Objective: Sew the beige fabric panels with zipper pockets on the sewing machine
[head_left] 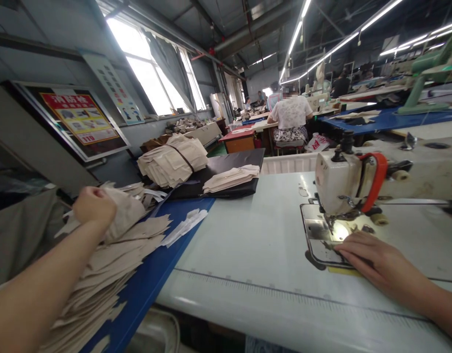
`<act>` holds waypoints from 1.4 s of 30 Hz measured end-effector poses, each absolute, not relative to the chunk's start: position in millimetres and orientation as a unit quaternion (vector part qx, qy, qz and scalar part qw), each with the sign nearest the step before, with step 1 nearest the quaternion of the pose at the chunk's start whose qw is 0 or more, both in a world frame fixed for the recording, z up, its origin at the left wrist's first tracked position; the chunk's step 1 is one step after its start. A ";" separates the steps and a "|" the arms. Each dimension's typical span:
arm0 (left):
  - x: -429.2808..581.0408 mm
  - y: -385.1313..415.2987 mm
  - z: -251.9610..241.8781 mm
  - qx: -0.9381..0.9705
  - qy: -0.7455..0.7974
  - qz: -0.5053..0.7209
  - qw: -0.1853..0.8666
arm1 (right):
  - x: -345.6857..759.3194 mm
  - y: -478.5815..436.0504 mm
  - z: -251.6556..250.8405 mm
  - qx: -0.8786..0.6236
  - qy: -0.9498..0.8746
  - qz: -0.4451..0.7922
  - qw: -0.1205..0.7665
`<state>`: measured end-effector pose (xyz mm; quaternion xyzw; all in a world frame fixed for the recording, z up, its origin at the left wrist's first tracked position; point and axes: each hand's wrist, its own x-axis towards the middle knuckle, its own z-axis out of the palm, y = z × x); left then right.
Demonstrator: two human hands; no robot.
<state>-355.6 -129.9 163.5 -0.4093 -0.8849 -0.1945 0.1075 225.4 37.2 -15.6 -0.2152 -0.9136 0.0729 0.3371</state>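
My left hand [94, 210] is closed on a beige fabric piece [126, 212] at the left. The piece is lifted over a fanned stack of cut beige fabric pieces [112, 260], which lies on a blue surface. At the right, my right hand [375, 260] rests at the needle plate [316, 230] of a white sewing machine [338, 181]. Its fingers are pressed together near the lit needle area. Whatever is between the fingertips, if anything, is too small to make out. No fabric shows under the needle.
A tied bundle of beige pieces [172, 159] and a smaller stack [231, 179] lie beyond, the latter on a black board [218, 159]. White strips [185, 228] lie on the blue board [156, 274]. Another person [290, 113] sits ahead. A green fan [424, 83] stands at the right.
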 end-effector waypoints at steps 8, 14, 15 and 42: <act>-243.3 -109.2 253.9 -0.393 -0.832 -0.237 0.312 | 223.6 35.4 -13.1 -0.219 -0.913 0.095 0.331; -93.5 -61.8 157.0 -0.594 -0.775 -0.205 0.064 | 221.6 34.6 -9.2 -0.213 -0.917 0.080 0.327; -70.7 -55.8 129.7 -0.615 -0.761 -0.204 0.018 | 221.3 34.7 -9.2 -0.213 -0.917 0.075 0.328; -54.2 -67.4 28.4 -0.827 -0.556 -0.020 -0.082 | 210.5 9.9 6.9 -0.122 -0.952 0.106 0.261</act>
